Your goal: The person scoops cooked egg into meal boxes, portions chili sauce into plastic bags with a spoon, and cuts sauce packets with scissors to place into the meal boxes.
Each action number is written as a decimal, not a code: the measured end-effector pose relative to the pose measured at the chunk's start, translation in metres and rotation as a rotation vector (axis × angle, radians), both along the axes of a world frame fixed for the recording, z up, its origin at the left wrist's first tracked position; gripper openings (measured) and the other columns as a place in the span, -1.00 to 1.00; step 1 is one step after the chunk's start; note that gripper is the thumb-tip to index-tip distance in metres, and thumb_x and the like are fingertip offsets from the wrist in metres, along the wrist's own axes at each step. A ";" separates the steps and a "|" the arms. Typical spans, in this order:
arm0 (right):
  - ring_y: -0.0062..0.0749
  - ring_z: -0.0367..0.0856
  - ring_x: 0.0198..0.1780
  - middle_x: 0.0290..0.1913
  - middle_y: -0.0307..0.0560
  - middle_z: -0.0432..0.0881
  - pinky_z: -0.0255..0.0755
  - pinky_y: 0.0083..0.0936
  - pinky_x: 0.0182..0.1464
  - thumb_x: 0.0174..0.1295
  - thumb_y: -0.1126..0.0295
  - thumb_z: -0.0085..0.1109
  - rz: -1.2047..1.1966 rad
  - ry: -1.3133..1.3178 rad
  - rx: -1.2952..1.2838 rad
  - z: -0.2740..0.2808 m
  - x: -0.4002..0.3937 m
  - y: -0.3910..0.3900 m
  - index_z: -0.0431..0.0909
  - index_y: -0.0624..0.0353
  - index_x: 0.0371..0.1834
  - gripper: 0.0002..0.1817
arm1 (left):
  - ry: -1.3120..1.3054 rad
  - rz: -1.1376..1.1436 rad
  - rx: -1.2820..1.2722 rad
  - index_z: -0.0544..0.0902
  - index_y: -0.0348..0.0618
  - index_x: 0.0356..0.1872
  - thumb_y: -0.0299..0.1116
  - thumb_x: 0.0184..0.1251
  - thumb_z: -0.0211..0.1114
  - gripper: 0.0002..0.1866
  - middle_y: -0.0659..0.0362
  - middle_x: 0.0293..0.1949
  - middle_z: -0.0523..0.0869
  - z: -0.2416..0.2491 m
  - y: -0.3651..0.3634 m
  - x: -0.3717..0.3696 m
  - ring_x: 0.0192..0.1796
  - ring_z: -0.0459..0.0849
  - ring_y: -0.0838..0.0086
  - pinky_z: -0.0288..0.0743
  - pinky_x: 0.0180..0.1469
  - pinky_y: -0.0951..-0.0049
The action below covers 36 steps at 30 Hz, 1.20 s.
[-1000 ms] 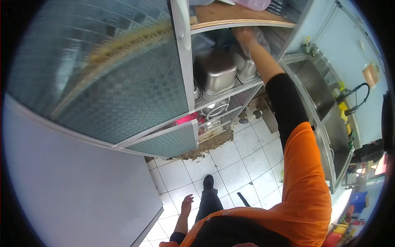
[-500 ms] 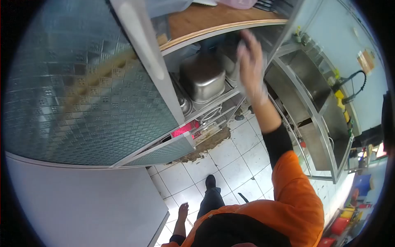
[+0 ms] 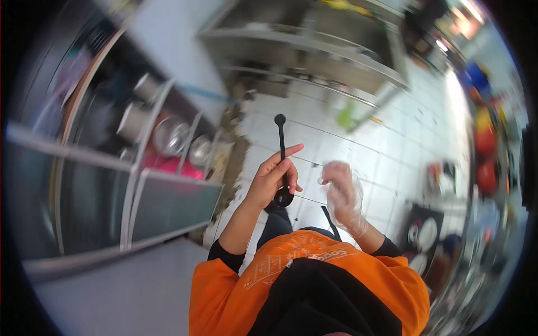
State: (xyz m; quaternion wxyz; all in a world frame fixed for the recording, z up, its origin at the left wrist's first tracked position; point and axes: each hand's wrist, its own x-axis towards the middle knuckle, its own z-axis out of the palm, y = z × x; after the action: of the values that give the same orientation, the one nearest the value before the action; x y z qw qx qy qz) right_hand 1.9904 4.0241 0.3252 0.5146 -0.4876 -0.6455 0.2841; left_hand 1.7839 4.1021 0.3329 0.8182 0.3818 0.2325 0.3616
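A black double-ended measuring spoon stands nearly upright in the view, its small round end far from me and its larger bowl close to my body. My left hand grips its handle between thumb and fingers, with the index finger stretched out to the right. To the right of the spoon, apart from it, hovers my right hand in a clear plastic glove. Its fingers look bent and are blurred; whether anything lies inside them is hidden.
At left a glass-doored cabinet holds metal containers and something pink. A steel sink unit stands ahead over white floor tiles. Shelves with red pots line the right side.
My view has swung right, away from the cabinet. My right hand has come down from the shelf to my front. My left hand has risen and now shows the measuring spoon.
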 end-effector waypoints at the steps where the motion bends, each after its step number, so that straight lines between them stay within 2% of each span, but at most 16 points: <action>1: -0.41 0.57 -0.17 -0.13 -0.09 0.57 0.47 -0.46 -0.06 0.18 0.39 0.18 -0.137 0.375 -0.107 0.007 0.028 -0.027 0.50 0.26 0.16 -0.55 | 0.045 -0.133 0.041 0.36 -0.22 0.36 -0.26 0.58 -0.03 -0.56 0.20 -0.48 0.59 0.001 -0.016 0.041 -0.49 0.58 0.56 0.62 -0.27 0.43; 4: -0.48 0.52 -0.21 -0.22 -0.17 0.58 0.47 -0.50 -0.09 0.28 0.32 0.17 -0.188 0.522 -0.288 0.011 0.130 -0.125 0.45 0.32 0.18 -0.55 | 0.355 -0.774 0.256 0.45 -0.26 0.27 -0.30 0.58 -0.02 -0.62 0.17 -0.43 0.65 0.004 -0.093 0.170 -0.45 0.60 0.57 0.58 -0.27 0.49; 6: -0.53 0.52 -0.30 -0.35 -0.19 0.61 0.46 -0.55 -0.19 0.36 0.19 0.15 -0.378 0.486 -0.628 0.027 0.180 -0.219 0.61 0.28 -0.09 -0.66 | 0.249 -1.062 0.355 0.53 -0.29 0.15 -0.33 0.57 -0.01 -0.68 0.14 -0.37 0.70 -0.007 -0.160 0.248 -0.40 0.62 0.57 0.53 -0.25 0.55; 9: -0.55 0.53 -0.37 -0.40 -0.14 0.63 0.46 -0.57 -0.31 0.37 0.17 0.14 -0.745 0.314 -0.451 0.024 0.237 -0.372 0.66 0.26 -0.23 -0.67 | 0.279 -1.366 0.505 0.54 -0.29 0.11 -0.32 0.52 0.08 -0.70 0.10 -0.23 0.73 -0.038 -0.242 0.351 -0.14 0.68 0.47 0.51 -0.02 0.50; 13: -0.58 0.55 -0.44 -0.44 -0.14 0.64 0.46 -0.59 -0.40 0.38 0.16 0.14 -1.458 0.456 -0.336 0.006 0.241 -0.540 0.68 0.26 -0.22 -0.66 | 0.256 -1.120 0.789 0.46 -0.21 0.26 -0.30 0.47 0.17 -0.59 0.02 0.14 0.60 -0.153 -0.318 0.440 0.22 0.53 0.42 0.38 0.26 0.38; 15: -0.60 0.57 -0.46 -0.45 -0.16 0.66 0.46 -0.61 -0.42 0.37 0.19 0.16 -1.818 0.382 -0.224 -0.026 0.249 -0.615 0.68 0.28 -0.22 -0.68 | 0.432 -1.238 0.740 0.38 -0.18 0.33 -0.28 0.46 0.15 -0.52 -0.07 0.29 0.46 -0.278 -0.298 0.470 0.35 0.43 0.27 0.27 0.37 0.28; 17: -0.63 0.57 -0.47 -0.45 -0.19 0.68 0.46 -0.63 -0.43 0.36 0.26 0.19 -2.084 0.255 -0.014 -0.041 0.260 -0.685 0.68 0.29 -0.22 -0.73 | 0.825 -1.443 1.383 0.41 -0.25 0.30 -0.10 0.49 0.01 -0.48 -0.11 0.27 0.49 -0.375 -0.252 0.460 0.33 0.44 0.15 0.25 0.36 0.24; 18: -0.64 0.58 -0.47 -0.45 -0.19 0.68 0.47 -0.64 -0.42 0.35 0.30 0.20 -2.176 0.220 0.137 -0.044 0.268 -0.716 0.68 0.29 -0.22 -0.76 | 1.177 -1.702 1.441 0.48 -0.19 0.23 -0.03 0.45 0.03 -0.49 -0.11 0.21 0.55 -0.402 -0.231 0.449 0.28 0.48 0.08 0.30 0.32 0.19; 22: -0.65 0.58 -0.45 -0.39 -0.18 0.69 0.47 -0.69 -0.39 0.35 0.33 0.21 -2.423 0.124 0.246 -0.005 0.331 -0.831 0.68 0.29 -0.20 -0.78 | 1.181 -2.121 1.527 0.61 -0.17 0.05 -0.07 0.38 0.10 -0.57 -0.06 -0.02 0.69 -0.287 -0.235 0.434 0.10 0.60 0.05 0.45 0.15 0.17; 25: -0.60 0.61 -0.41 -0.36 -0.15 0.69 0.47 -0.68 -0.34 0.35 0.32 0.22 -2.446 -0.205 0.185 -0.003 0.414 -0.917 0.68 0.27 -0.18 -0.78 | 1.254 -2.076 1.445 0.63 -0.20 -0.01 -0.11 0.38 0.07 -0.60 -0.05 -0.07 0.71 -0.300 -0.288 0.502 0.04 0.63 0.11 0.47 0.11 0.19; 26: -0.41 0.66 -0.34 -0.35 -0.04 0.69 0.50 -0.54 -0.25 0.34 0.30 0.21 -2.442 -0.045 0.290 -0.006 0.448 -0.945 0.67 0.24 -0.17 -0.78 | 1.233 -2.043 1.440 0.64 -0.21 -0.03 -0.12 0.39 0.06 -0.61 -0.05 -0.09 0.72 -0.306 -0.312 0.532 0.01 0.64 0.14 0.48 0.09 0.20; 29: 0.03 0.64 -0.20 -0.30 0.14 0.67 0.47 -0.22 -0.12 0.30 0.19 0.19 -2.499 -0.512 -0.249 -0.020 0.531 -1.028 0.67 0.21 -0.19 -0.71 | 1.063 -1.966 1.502 0.66 -0.24 -0.10 -0.16 0.40 0.04 -0.63 -0.04 -0.15 0.73 -0.316 -0.395 0.630 -0.05 0.67 0.20 0.50 0.05 0.22; 32: 0.07 0.61 -0.18 -0.27 0.10 0.68 0.46 -0.20 -0.12 0.26 0.12 0.22 -2.372 -0.478 -0.522 -0.018 0.577 -1.067 0.68 0.16 -0.26 -0.69 | 0.673 -1.928 1.529 0.68 -0.27 -0.16 -0.20 0.40 0.01 -0.63 -0.03 -0.21 0.75 -0.311 -0.515 0.753 -0.12 0.70 0.26 0.52 0.00 0.24; 33: 0.00 0.62 -0.19 -0.28 0.08 0.68 0.46 -0.21 -0.13 0.26 0.13 0.21 -2.333 -0.540 -0.551 -0.024 0.586 -1.081 0.69 0.15 -0.23 -0.70 | 0.552 -2.081 1.233 0.68 -0.28 -0.13 -0.21 0.46 -0.03 -0.62 0.00 -0.23 0.75 -0.349 -0.554 0.807 -0.17 0.71 0.32 0.53 -0.01 0.28; 34: -0.01 0.63 -0.21 -0.29 0.07 0.68 0.46 -0.22 -0.14 0.27 0.15 0.21 -2.320 -0.527 -0.556 -0.029 0.587 -1.092 0.69 0.16 -0.23 -0.71 | 0.572 -2.146 0.893 0.67 -0.26 -0.17 -0.23 0.51 -0.06 -0.63 0.07 -0.28 0.74 -0.316 -0.612 0.846 -0.22 0.69 0.42 0.54 -0.06 0.36; 36: -0.05 0.64 -0.24 -0.30 0.05 0.68 0.47 -0.23 -0.16 0.28 0.19 0.20 -2.263 -0.480 -0.551 -0.024 0.582 -1.100 0.69 0.17 -0.21 -0.73 | 0.318 -2.260 1.013 0.63 -0.21 -0.27 -0.26 0.51 0.04 -0.72 0.19 -0.37 0.69 -0.193 -0.733 0.902 -0.28 0.65 0.50 0.52 -0.13 0.43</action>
State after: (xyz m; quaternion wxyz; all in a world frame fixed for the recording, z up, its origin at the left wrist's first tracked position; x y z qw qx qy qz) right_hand 2.5722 2.9246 0.3010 0.2170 -0.9156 0.1548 -0.3012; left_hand 2.6864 3.3696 0.1401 0.3946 0.6792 -0.2945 -0.5443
